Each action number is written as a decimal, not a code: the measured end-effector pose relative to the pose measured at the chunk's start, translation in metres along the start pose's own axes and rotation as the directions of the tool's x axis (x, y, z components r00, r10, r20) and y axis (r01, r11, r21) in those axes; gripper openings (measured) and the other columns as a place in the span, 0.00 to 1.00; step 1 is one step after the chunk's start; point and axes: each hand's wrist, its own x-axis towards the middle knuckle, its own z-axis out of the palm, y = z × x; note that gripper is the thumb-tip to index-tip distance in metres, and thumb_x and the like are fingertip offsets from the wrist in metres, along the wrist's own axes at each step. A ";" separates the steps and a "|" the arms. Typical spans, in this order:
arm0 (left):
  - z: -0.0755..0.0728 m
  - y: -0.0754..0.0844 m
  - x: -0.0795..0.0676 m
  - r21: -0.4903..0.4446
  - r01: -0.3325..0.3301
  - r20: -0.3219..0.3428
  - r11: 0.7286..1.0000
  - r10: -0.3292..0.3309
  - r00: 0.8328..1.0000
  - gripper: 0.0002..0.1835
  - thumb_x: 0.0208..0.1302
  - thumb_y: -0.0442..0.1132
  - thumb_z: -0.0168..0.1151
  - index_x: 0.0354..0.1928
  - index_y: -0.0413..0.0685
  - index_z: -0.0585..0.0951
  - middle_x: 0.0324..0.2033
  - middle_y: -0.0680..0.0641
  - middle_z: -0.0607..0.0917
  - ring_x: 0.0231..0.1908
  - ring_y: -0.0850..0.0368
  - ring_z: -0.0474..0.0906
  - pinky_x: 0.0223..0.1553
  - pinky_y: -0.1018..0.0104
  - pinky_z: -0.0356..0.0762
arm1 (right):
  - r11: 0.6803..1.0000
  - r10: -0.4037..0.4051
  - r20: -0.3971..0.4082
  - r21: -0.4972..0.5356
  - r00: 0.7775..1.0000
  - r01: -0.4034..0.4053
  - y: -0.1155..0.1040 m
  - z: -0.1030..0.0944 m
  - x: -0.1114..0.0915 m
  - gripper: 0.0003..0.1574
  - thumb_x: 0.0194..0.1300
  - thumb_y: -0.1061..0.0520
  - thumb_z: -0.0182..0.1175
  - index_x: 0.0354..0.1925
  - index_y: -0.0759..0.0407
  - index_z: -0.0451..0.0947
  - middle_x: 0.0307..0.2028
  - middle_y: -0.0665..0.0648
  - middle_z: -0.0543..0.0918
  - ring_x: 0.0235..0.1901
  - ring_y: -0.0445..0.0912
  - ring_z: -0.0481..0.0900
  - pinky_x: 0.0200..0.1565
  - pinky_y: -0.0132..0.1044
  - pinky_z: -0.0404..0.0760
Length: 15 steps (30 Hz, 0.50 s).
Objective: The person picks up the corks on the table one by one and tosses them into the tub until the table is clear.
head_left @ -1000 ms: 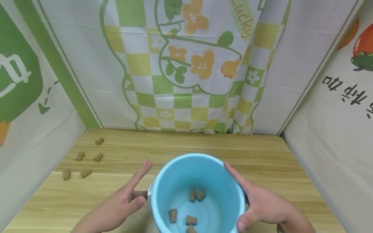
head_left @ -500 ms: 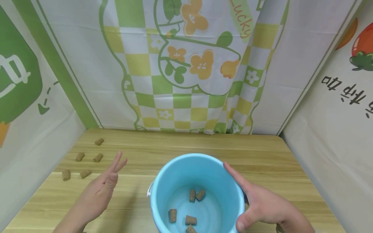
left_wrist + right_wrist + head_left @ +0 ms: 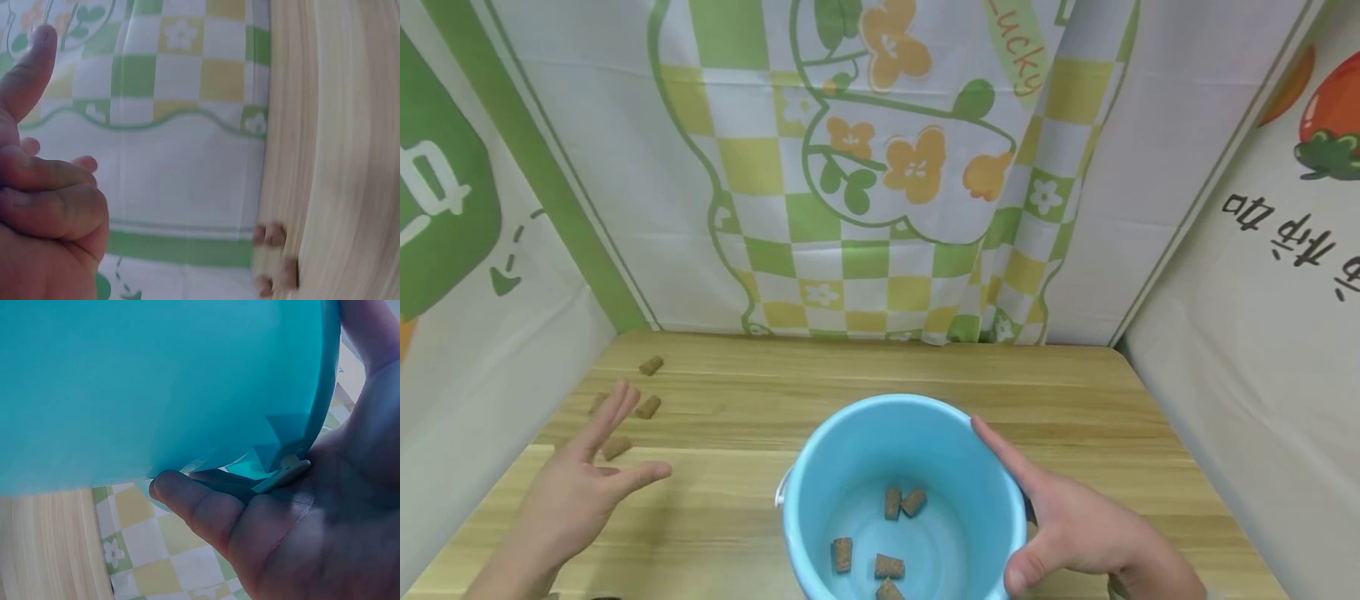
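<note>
A light-blue bucket (image 3: 808,475) with a wire handle stands at the front middle of the table. Inside lie several brown cork stoppers (image 3: 890,567). My right hand (image 3: 1075,521) grips its right side, thumb at the rim and fingers against the outer wall; the right wrist view shows these fingers under the bucket's handle lug (image 3: 284,475). Over the table's left side hovers my left hand (image 3: 568,500), index finger and thumb spread, holding nothing. Several loose cork stoppers (image 3: 648,407) lie around its fingertips, two partly hidden by the hand. In the left wrist view, some of its fingers (image 3: 56,206) are bent.
The wooden table (image 3: 722,500) is bounded by a printed curtain (image 3: 880,275) at the back. White fabric walls with green drawings (image 3: 452,167) and a tomato picture (image 3: 1333,125) stand left and right.
My left hand has left the bucket's left side and moved left across the table to the loose cork stoppers. My right hand and the bucket have stayed in place.
</note>
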 end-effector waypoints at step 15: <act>-0.055 -0.065 0.000 -0.501 0.208 -0.094 0.840 -0.291 0.952 0.52 0.63 0.35 0.71 0.76 0.81 0.49 0.75 0.67 0.51 0.09 0.60 0.54 0.07 0.64 0.56 | 1.000 0.014 0.008 -0.011 1.000 -0.014 -0.006 0.000 0.005 0.84 0.49 0.53 0.81 0.78 0.29 0.27 0.72 0.64 0.58 0.58 0.61 0.74 0.55 0.44 0.76</act>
